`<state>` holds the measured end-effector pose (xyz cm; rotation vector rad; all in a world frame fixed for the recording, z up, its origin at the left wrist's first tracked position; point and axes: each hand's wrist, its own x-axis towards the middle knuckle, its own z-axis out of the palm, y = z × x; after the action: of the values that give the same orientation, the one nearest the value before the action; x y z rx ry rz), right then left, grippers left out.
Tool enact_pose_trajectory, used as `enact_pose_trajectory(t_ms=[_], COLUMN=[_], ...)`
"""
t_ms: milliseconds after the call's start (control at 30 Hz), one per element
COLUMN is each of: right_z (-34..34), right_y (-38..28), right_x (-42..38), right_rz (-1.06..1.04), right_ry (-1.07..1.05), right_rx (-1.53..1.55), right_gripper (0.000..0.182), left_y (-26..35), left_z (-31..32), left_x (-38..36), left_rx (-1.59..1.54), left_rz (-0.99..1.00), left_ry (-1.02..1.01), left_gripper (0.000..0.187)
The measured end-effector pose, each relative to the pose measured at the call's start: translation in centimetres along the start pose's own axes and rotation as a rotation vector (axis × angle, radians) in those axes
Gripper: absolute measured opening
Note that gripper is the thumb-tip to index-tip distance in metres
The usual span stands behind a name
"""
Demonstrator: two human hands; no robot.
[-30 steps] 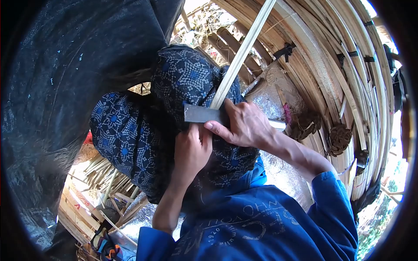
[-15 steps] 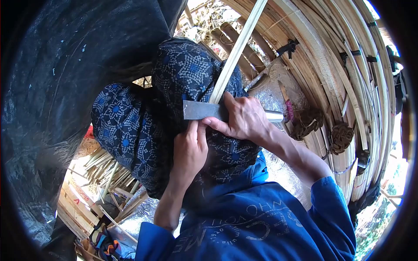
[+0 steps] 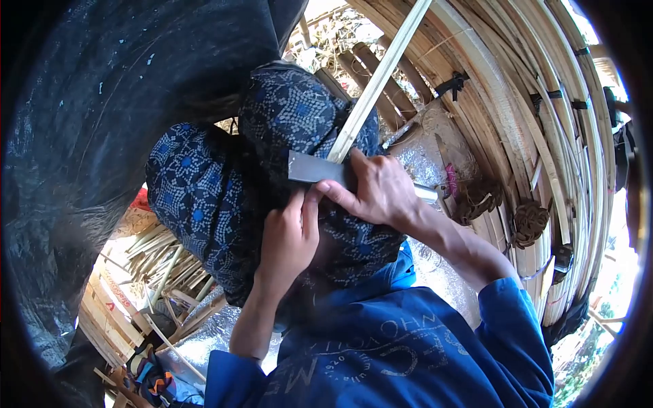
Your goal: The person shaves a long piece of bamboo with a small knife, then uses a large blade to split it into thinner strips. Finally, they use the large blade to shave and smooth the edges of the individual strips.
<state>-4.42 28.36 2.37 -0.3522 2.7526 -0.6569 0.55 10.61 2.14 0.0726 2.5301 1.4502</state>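
My right hand (image 3: 386, 187) is wrapped round a broad, flat-bladed knife (image 3: 311, 168) with a shiny tubular handle, its thumb lying along the lower edge of the blade. A long pale strip (image 3: 381, 78), apparently bamboo or wood, slants down from the top and passes out of sight at the blade. Just below the blade is my left hand (image 3: 289, 238), fingers pressed together close to the right thumb. Whatever those fingers pinch is hidden, though the strip's line leads toward them. Dark blue patterned cloth (image 3: 299, 112) covers the knees beneath both hands.
Long split bamboo or wood slats (image 3: 507, 88), tied with black bands, curve along the right. A dark sheet (image 3: 88, 170) hangs at the left. Near the slats lie a pink-handled tool (image 3: 451, 178) and brown coils (image 3: 530, 221). Loose sticks (image 3: 166, 262) are piled at lower left.
My left hand has shifted slightly down and left. My right hand and the knife have stayed almost in place, while the strip's upper part appears a little further right as the view moves slightly.
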Motion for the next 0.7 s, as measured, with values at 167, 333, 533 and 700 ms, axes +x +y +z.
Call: enact_pose_trajectory(t_ms=[167, 333, 533, 700], right_z=[-0.1, 0.0, -0.1, 0.0], right_y=[0.3, 1.1, 1.6, 1.5], right_x=[0.4, 0.9, 1.4, 1.7], right_rz=[-0.002, -0.017, -0.037, -0.04], right_ry=[-0.024, 0.003, -0.007, 0.042], right_rx=[0.004, -0.064, -0.04, 0.001], right_gripper=[0.08, 0.081, 0.08, 0.076], left_y=[-0.6, -1.2, -1.3, -2.3], left_z=[0.0, -0.9, -3.0, -5.0], left_x=[0.4, -2.0, -6.8, -12.5], left_rx=[0.086, 0.127, 0.152, 0.2], left_rz=[-0.007, -0.043, -0.17, -0.209], left_ry=[-0.033, -0.064, -0.096, -0.096], left_gripper=[0.021, 0.02, 0.017, 0.019])
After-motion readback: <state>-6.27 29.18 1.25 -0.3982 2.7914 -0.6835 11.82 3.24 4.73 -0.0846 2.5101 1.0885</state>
